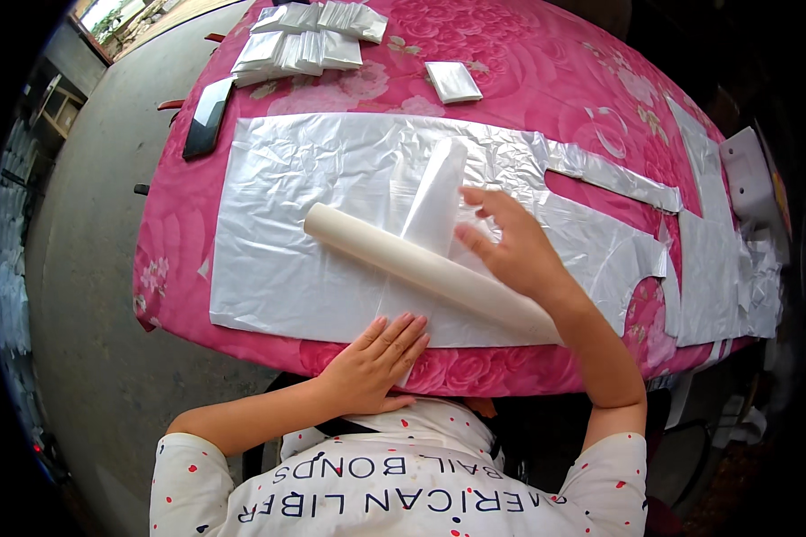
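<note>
In the head view, my left grip lies flat, fingers extended side by side, palm down on the near edge of the plastic bags. My right grip is half curled, thumb and forefinger well apart, at 2 o'clock of the white roll; whether it touches the loose film flap I cannot tell. The roll rests atop the bags on the bench, its long axis running 10 to 4 o'clock; the bags' handles point toward 3.

A pink tablecloth bears plastic bags, a phone.
</note>
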Demonstrator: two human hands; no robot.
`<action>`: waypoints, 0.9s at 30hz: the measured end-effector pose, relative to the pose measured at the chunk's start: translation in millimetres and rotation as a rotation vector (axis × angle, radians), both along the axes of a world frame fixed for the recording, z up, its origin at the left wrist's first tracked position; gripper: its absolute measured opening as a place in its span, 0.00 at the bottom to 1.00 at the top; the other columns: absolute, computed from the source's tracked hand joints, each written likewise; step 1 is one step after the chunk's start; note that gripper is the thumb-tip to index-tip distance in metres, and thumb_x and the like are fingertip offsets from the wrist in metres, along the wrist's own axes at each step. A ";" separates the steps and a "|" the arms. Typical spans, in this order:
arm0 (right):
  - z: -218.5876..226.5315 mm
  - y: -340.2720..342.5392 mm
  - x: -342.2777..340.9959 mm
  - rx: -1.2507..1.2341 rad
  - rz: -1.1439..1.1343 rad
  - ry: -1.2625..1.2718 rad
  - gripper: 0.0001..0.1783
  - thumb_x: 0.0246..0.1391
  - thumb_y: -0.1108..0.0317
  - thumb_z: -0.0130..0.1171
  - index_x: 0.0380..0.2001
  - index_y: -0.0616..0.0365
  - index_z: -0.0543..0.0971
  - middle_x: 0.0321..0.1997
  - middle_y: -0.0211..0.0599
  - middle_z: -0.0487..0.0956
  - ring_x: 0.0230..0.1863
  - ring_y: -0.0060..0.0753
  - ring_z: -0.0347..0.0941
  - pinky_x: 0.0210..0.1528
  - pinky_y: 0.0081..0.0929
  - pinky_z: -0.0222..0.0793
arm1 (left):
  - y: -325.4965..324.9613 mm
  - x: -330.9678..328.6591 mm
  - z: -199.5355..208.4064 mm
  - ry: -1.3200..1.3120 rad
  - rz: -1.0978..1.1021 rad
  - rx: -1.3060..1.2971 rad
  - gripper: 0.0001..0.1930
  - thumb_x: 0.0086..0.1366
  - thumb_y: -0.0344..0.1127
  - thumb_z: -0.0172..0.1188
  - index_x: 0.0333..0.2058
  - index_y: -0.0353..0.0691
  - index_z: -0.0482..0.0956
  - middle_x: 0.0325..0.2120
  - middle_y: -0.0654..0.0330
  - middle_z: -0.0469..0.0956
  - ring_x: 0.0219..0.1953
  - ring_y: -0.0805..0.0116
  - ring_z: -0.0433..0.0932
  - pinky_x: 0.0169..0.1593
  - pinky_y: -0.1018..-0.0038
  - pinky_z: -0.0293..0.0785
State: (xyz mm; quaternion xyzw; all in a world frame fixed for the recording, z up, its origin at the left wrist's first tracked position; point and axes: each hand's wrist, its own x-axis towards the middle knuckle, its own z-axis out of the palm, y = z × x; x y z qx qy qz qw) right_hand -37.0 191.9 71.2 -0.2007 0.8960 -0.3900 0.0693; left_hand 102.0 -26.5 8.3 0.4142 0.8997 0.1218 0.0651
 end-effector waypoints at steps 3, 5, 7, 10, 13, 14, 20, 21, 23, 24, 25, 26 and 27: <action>-19.7 -3.5 55.0 0.191 0.176 0.270 0.28 0.47 0.63 0.59 0.52 0.59 0.68 0.46 0.45 0.72 0.45 0.45 0.69 0.46 0.35 0.66 | 11.3 5.6 -5.2 0.094 0.018 0.000 0.42 0.54 0.63 0.50 0.56 0.30 0.61 0.60 0.44 0.54 0.64 0.51 0.50 0.64 0.56 0.42; -22.2 -3.7 69.2 0.218 0.128 0.255 0.27 0.46 0.67 0.59 0.52 0.57 0.69 0.44 0.43 0.73 0.44 0.45 0.69 0.45 0.36 0.66 | 12.4 6.9 -3.3 0.082 0.029 -0.014 0.42 0.54 0.62 0.50 0.57 0.32 0.60 0.61 0.44 0.53 0.64 0.51 0.50 0.64 0.56 0.41; -22.8 8.7 64.9 0.269 0.053 0.274 0.28 0.45 0.69 0.59 0.53 0.56 0.68 0.44 0.42 0.73 0.43 0.43 0.69 0.46 0.35 0.66 | 12.5 8.3 -2.1 0.059 0.033 -0.006 0.41 0.54 0.61 0.51 0.58 0.35 0.59 0.61 0.46 0.53 0.65 0.52 0.49 0.64 0.56 0.41; -24.4 48.1 45.4 0.361 -0.137 0.290 0.30 0.45 0.69 0.58 0.55 0.55 0.67 0.45 0.41 0.73 0.43 0.43 0.69 0.47 0.35 0.66 | 7.8 3.6 2.8 -0.003 -0.048 0.028 0.40 0.54 0.58 0.52 0.60 0.38 0.56 0.63 0.50 0.50 0.66 0.56 0.47 0.65 0.58 0.40; -27.2 92.5 22.7 0.339 -0.357 0.272 0.31 0.46 0.70 0.58 0.56 0.55 0.66 0.48 0.41 0.73 0.45 0.45 0.68 0.48 0.34 0.65 | -2.8 -13.7 8.6 -0.067 -0.231 0.038 0.40 0.54 0.54 0.53 0.61 0.40 0.53 0.64 0.54 0.46 0.67 0.60 0.43 0.66 0.61 0.38; -21.9 98.8 21.0 0.262 -0.392 0.174 0.31 0.46 0.70 0.58 0.56 0.54 0.66 0.49 0.41 0.73 0.46 0.45 0.68 0.48 0.34 0.65 | -7.0 -19.4 5.2 -0.066 -0.282 0.052 0.40 0.54 0.52 0.54 0.61 0.40 0.53 0.64 0.54 0.46 0.67 0.60 0.43 0.66 0.61 0.38; 6.1 49.5 66.2 0.125 0.045 0.122 0.30 0.41 0.76 0.59 0.52 0.54 0.71 0.48 0.40 0.74 0.49 0.43 0.67 0.52 0.33 0.63 | 2.5 -10.2 -1.4 0.039 -0.238 -0.049 0.34 0.55 0.43 0.51 0.61 0.42 0.54 0.63 0.55 0.50 0.66 0.61 0.46 0.66 0.61 0.40; 0.9 38.0 74.9 0.147 0.141 0.168 0.29 0.40 0.76 0.59 0.51 0.53 0.72 0.48 0.39 0.74 0.49 0.42 0.67 0.53 0.34 0.61 | 7.4 -3.8 -5.2 0.102 -0.212 -0.063 0.33 0.56 0.42 0.50 0.61 0.42 0.55 0.63 0.54 0.51 0.66 0.61 0.47 0.66 0.61 0.40; -10.6 18.6 80.1 0.176 0.250 0.259 0.28 0.39 0.76 0.59 0.49 0.52 0.73 0.48 0.37 0.74 0.48 0.40 0.67 0.54 0.36 0.59 | 16.0 2.5 -7.6 0.161 -0.196 -0.067 0.31 0.57 0.39 0.47 0.60 0.42 0.55 0.62 0.54 0.53 0.65 0.61 0.49 0.66 0.61 0.41; -15.7 11.5 79.4 0.181 0.260 0.304 0.27 0.39 0.76 0.59 0.49 0.52 0.74 0.47 0.37 0.74 0.48 0.40 0.67 0.55 0.38 0.58 | 18.2 3.6 -7.6 0.192 -0.190 -0.070 0.29 0.58 0.38 0.45 0.60 0.42 0.56 0.62 0.54 0.54 0.65 0.61 0.50 0.66 0.61 0.42; -20.3 6.5 78.0 0.185 0.271 0.350 0.26 0.40 0.75 0.59 0.48 0.52 0.74 0.47 0.36 0.74 0.48 0.40 0.68 0.55 0.41 0.57 | 18.5 4.0 -7.9 0.197 -0.200 -0.074 0.29 0.59 0.38 0.45 0.60 0.42 0.56 0.62 0.54 0.54 0.65 0.61 0.50 0.65 0.62 0.44; -23.4 1.5 71.6 0.174 0.263 0.368 0.26 0.40 0.75 0.59 0.48 0.52 0.74 0.47 0.36 0.74 0.48 0.40 0.68 0.55 0.41 0.57 | 17.5 5.4 -8.4 0.200 -0.199 -0.080 0.28 0.59 0.38 0.44 0.60 0.42 0.56 0.62 0.54 0.54 0.65 0.61 0.51 0.65 0.62 0.45; -25.5 -2.1 60.4 0.163 0.253 0.387 0.26 0.40 0.75 0.59 0.48 0.52 0.74 0.47 0.36 0.74 0.48 0.40 0.68 0.55 0.41 0.57 | 17.2 5.9 -8.9 0.204 -0.202 -0.087 0.28 0.60 0.38 0.43 0.60 0.42 0.56 0.62 0.54 0.54 0.64 0.60 0.52 0.64 0.62 0.47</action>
